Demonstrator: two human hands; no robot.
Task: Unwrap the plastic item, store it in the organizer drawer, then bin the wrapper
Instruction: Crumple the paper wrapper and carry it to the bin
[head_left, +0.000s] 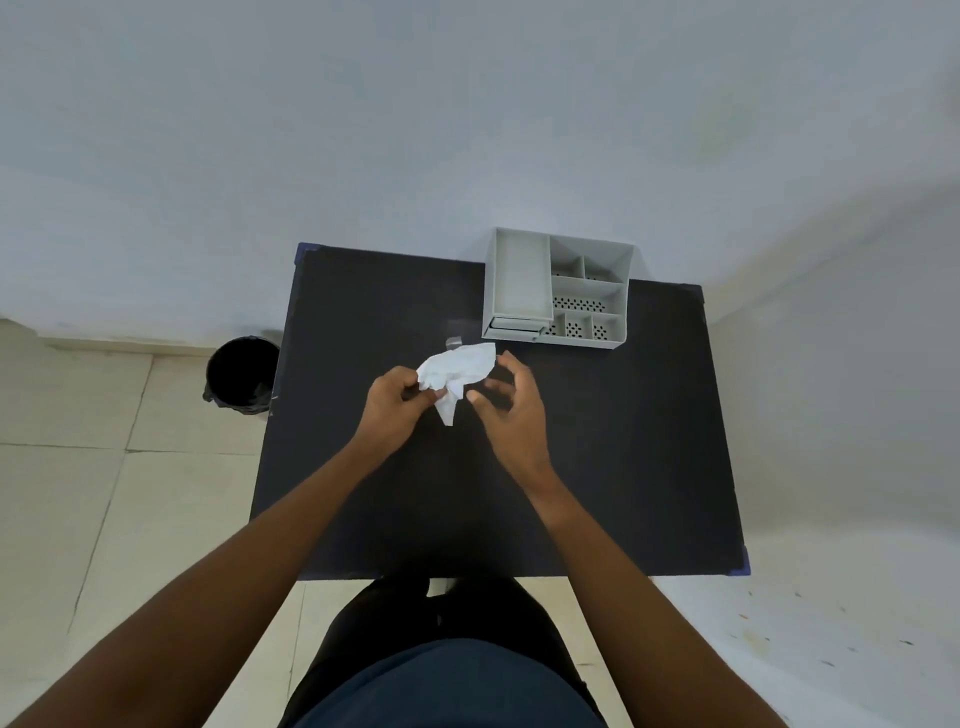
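Dark tabletop (597, 457) against a pale wall, tiled floor below. Grey organizer (558, 288) at 1 o'clock w/ its drawer (517, 326) low at the front; can't tell if it's shut. Black bin (240, 375) on the floor at 9 o'clock. Crumpled white wrapper (456, 370) mid-table: left hand (396, 402) pinches it, right hand (511, 402) spread just beside it. Clear tape-like scrap (454, 343) at 12 of the wrapper, hard to ID. Plastic item not discernible.

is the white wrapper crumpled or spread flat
Crumpled. The white wrapper is bunched into creased folds above the dark table, pinched by the left hand, with one corner hanging down.
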